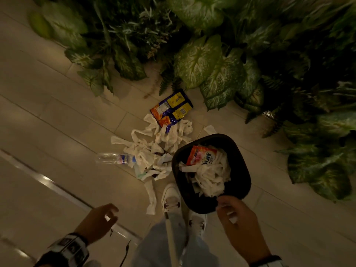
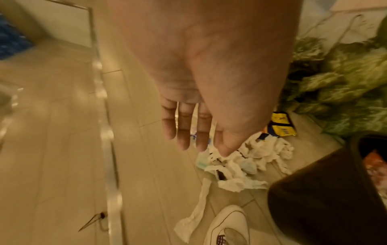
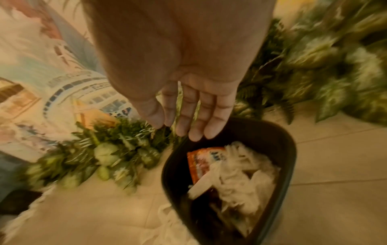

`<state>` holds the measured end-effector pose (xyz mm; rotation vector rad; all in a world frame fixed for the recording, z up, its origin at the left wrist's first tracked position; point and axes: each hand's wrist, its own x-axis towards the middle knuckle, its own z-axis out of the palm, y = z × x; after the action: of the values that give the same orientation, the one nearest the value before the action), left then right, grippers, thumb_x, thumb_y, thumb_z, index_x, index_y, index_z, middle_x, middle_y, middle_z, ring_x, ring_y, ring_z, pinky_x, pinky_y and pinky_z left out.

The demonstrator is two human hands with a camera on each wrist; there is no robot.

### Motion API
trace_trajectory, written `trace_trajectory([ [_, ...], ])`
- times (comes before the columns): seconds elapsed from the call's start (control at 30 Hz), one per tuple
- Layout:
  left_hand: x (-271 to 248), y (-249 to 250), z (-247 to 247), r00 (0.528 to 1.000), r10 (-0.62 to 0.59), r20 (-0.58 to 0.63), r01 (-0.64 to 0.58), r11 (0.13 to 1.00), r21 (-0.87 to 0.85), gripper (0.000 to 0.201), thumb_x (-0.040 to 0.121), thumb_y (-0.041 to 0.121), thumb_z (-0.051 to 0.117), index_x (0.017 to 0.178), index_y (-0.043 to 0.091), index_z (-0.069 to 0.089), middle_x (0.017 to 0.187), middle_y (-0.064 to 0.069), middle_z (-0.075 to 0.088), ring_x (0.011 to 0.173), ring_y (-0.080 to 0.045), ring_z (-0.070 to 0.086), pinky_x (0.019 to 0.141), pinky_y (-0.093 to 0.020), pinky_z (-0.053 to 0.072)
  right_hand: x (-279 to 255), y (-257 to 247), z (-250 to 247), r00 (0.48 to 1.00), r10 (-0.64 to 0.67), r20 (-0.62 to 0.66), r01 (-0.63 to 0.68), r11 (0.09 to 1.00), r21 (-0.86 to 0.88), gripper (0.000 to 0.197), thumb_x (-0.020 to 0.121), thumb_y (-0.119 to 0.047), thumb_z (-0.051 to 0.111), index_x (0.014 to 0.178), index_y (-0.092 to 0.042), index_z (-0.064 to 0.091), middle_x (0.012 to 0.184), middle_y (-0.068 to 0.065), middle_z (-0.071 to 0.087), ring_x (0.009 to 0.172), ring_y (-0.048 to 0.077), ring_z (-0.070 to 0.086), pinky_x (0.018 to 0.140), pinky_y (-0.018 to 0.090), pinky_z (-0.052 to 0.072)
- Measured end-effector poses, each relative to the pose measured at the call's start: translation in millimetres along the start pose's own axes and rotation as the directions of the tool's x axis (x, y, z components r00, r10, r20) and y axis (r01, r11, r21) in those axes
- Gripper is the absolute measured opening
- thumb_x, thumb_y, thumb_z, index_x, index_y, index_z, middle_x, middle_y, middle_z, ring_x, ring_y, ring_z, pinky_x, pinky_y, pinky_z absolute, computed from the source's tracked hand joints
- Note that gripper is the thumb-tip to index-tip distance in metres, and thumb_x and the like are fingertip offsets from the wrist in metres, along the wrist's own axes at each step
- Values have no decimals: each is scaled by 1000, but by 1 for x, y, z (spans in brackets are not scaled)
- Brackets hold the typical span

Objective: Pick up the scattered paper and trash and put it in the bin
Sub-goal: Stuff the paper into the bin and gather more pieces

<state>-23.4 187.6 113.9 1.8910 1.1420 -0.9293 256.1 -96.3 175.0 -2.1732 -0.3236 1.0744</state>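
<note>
A black bin [image 1: 238, 151] [image 3: 280, 137] [image 2: 314, 195] stands on the tiled floor, holding crumpled white paper [image 1: 210, 174] [image 3: 240, 179] and an orange sachet [image 1: 200, 155] [image 3: 201, 162]. Left of the bin lies a heap of white paper [image 1: 154, 147] [image 2: 247, 162], a clear plastic bottle [image 1: 113, 158] and a blue-yellow snack wrapper [image 1: 173, 108] [image 2: 280, 124]. My right hand [image 1: 231, 211] [image 3: 188, 119] hovers over the bin's near rim, fingers straight and empty. My left hand [image 1: 104, 214] [image 2: 188, 126] hangs open and empty above the floor, left of the heap.
Large green leafy plants [image 1: 231, 54] [image 3: 335, 66] crowd the far and right side behind the bin. My white shoes [image 1: 171, 199] [image 2: 228, 225] stand beside the bin, one near a long paper strip [image 1: 151, 197] [image 2: 196, 208]. A metal floor strip [image 1: 57, 187] [image 2: 108, 149] runs on the left.
</note>
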Motion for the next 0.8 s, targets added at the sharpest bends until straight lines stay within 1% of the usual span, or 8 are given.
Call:
trace_trajectory([
  [0.1,-14,-5,16,998,-57,-6,57,998,-32,16,81,19,68,84,33,61,86,3,69,77,-11,65,65,-17,43,3,-9,35,985,-37,169,29,999,45,15,87,-21,61,101,-27,60,100,-7,64,88,2,60,74,15,49],
  [0.2,-11,4,27,995,-59,-80,52,994,-94,12,83,18,65,86,29,62,86,0,69,78,-13,63,65,-19,43,17,-11,89,949,-86,302,69,995,67,19,82,-24,57,100,-18,61,100,3,64,91,16,60,84,32,51],
  [0.27,-1,12,33,993,-49,-103,35,990,-133,10,84,20,64,88,28,62,86,1,68,78,-13,63,66,-23,45,31,-10,131,928,-89,362,106,994,-27,19,83,-23,56,101,-17,58,102,4,61,90,17,57,81,30,48],
  [0.33,13,16,36,994,-31,-102,16,989,-150,8,84,22,64,91,26,64,89,1,68,78,-12,63,64,-23,46,50,-3,172,917,-44,396,90,991,-99,18,85,-24,56,101,-18,54,107,6,57,94,19,54,79,28,44],
  [0.43,37,13,34,999,16,-47,-23,989,-144,9,85,21,63,93,27,62,89,0,66,69,-12,64,56,-18,47,79,11,222,897,112,427,-13,973,-230,32,86,-26,53,117,-16,49,123,11,50,114,28,49,95,35,44],
  [0.6,86,-7,14,993,109,-35,-111,992,-57,18,82,17,62,83,34,57,89,-3,69,78,-14,63,63,-6,40,133,34,273,852,358,382,-185,888,-420,53,86,-24,51,136,-19,31,141,13,32,128,35,35,103,43,38],
  [0.7,124,-28,0,986,169,0,-169,984,-56,11,81,24,60,83,35,59,87,1,68,79,-12,65,72,-20,51,173,43,300,871,404,281,-282,878,-388,62,89,-29,52,142,-21,22,151,13,18,135,36,25,107,46,34],
  [0.8,164,-54,-10,969,242,49,-243,970,15,10,84,22,57,92,23,63,91,5,64,79,-7,61,70,-13,45,212,53,326,905,385,182,-313,891,-328,81,81,-35,64,145,-32,14,154,15,5,136,40,21,106,48,36],
])
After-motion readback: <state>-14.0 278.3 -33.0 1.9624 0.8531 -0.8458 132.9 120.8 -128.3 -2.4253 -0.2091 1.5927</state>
